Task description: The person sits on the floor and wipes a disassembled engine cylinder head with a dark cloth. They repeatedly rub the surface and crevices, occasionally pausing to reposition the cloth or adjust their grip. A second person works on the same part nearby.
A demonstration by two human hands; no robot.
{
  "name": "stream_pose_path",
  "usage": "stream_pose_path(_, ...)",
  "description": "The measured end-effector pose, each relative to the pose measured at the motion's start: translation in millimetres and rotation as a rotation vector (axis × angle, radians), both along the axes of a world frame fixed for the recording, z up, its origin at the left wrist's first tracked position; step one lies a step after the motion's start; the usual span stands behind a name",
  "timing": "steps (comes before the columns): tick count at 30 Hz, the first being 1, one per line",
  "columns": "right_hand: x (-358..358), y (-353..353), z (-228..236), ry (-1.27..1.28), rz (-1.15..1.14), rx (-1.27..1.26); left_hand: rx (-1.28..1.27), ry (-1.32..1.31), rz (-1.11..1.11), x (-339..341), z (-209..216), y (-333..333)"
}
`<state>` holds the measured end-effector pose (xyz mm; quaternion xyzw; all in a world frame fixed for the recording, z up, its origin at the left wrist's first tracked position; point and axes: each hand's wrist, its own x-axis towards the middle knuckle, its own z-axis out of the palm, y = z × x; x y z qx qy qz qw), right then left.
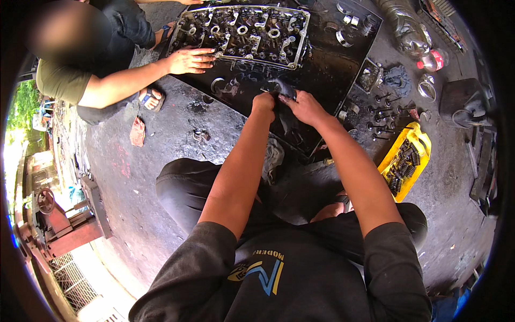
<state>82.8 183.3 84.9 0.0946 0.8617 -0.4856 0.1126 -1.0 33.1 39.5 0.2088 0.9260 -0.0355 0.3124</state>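
Over the near part of a dark oily metal tray (pixel 332 70), my two hands work close together. My right hand (pixel 304 107) grips a dark rag (pixel 290 123), whose end hangs down toward the tray. Fingers curled, my left hand (pixel 264 103) meets the rag from the other side; a small part it may hold is hidden. Just beyond, an engine cylinder head (pixel 244 35) with exposed valve gear lies on the tray. A co-worker's hand (pixel 192 60) rests at its near left corner. Curved metal shells (pixel 217 85) lie left of my hands.
On the right, a cut yellow jug (pixel 421 139) holds several coil springs (pixel 405 166). Several engine valves (pixel 380 115) lie on the floor beside it. Farther off are plastic bottles (pixel 433 60) and a dark container (pixel 464 102). The co-worker squats at the far left.
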Motion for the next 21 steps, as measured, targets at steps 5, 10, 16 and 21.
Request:
stream_pose_path(5,-2.8,-0.7,8.0,-0.075,-0.067,-0.128,-0.008,0.079,-0.038,5.3,11.3,0.2)
stream_pose_path(10,-1.9,11.0,-0.7,-0.102,-0.180,0.010,0.877,-0.353,1.244,9.4,0.0,-11.7)
stream_pose_path(16,21.1,9.5,-35.3,-0.216,0.000,0.616,1.322,-0.610,1.794,7.8,-4.3,-14.9)
stream_pose_path(21,15.6,1.3,-42.7,-0.365,-0.223,0.037,1.427,-0.674,1.802,5.9,-4.2,-7.5)
